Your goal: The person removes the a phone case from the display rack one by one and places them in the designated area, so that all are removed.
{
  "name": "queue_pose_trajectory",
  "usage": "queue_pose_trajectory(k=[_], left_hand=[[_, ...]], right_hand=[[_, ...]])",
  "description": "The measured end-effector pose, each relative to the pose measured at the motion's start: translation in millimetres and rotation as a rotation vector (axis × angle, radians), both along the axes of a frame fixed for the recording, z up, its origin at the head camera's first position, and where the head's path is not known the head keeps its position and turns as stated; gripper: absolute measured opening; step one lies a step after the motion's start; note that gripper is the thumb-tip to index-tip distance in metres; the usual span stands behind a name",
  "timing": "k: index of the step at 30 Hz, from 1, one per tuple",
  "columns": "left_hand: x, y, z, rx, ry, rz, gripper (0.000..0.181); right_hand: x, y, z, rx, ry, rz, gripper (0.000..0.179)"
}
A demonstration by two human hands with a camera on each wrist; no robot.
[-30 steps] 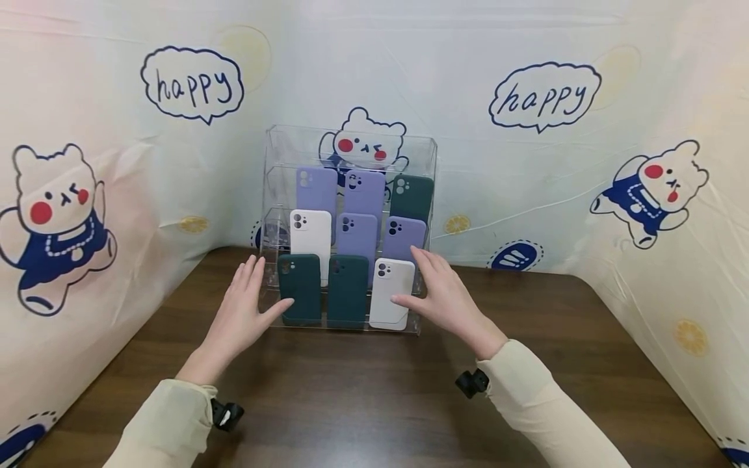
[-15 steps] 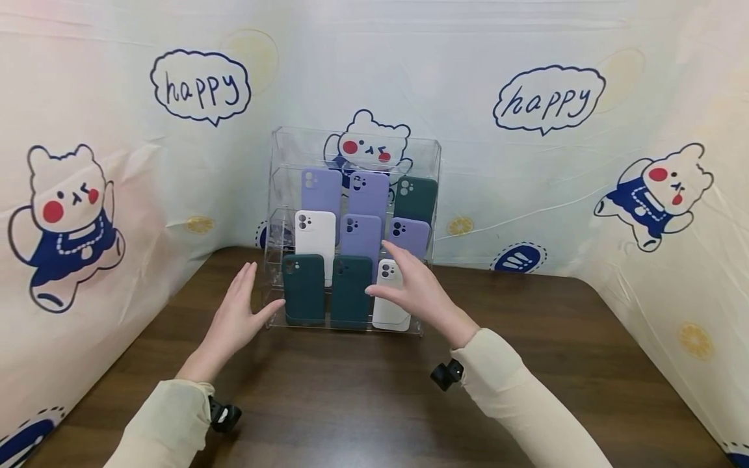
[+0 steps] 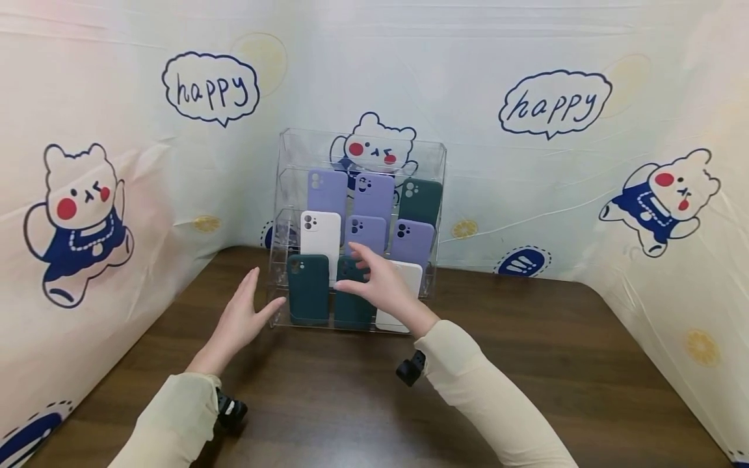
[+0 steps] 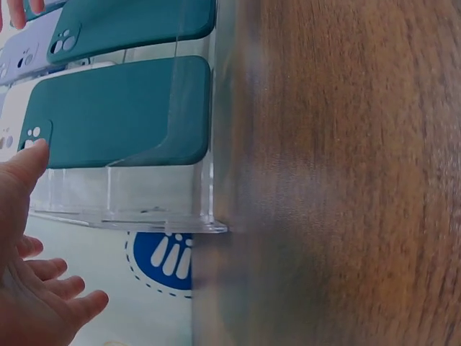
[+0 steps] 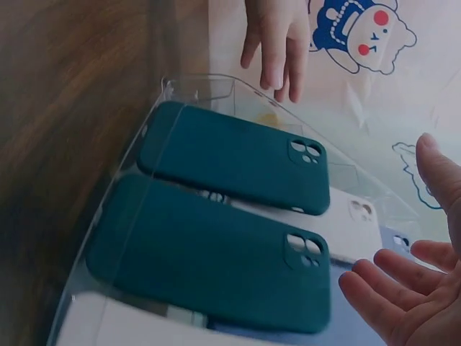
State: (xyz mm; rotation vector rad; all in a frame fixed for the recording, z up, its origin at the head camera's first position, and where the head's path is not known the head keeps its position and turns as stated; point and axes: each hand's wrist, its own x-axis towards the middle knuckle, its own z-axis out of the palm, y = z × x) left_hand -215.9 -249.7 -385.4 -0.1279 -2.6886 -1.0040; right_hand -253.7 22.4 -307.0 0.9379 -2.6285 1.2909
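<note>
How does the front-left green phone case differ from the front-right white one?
The green case is dark; the white case is pale. In the head view, the green case shows whole; the right hand partly covers the white case. Both sit in the clear stand.

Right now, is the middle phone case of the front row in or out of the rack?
In: the green case sits in the clear rack, its bottom end behind the front lip, as both wrist views show.
</note>
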Motion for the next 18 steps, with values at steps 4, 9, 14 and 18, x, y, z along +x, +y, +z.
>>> queue_pose_trajectory(k=[4,9,14,18], left_hand=[[-5.1,-1.5,-3.3,0.041,-0.026,-0.002,0.09],[-10.3,-4.1,-5.4,0.111,-0.073,0.006,0.089],[-13.0,-6.4,-7.6,0.176,-0.123,0.018,0.086],[-13.3,-8.3,-12.0,0.295,-0.135,0.004,0.077]], right_hand=[[-6.6,-11.9,-3.9,-0.028,-0.044,-0.004,0.073],[-13.6,-25.8,-8.9,-0.063,-0.084,-0.025,0.072],[-19.0,-37.6,-16.3,-0.088,-0.116,-0.038,0.071],[-20.9,-46.7,-19.7,-0.107,-0.122,-0.057,0.067]])
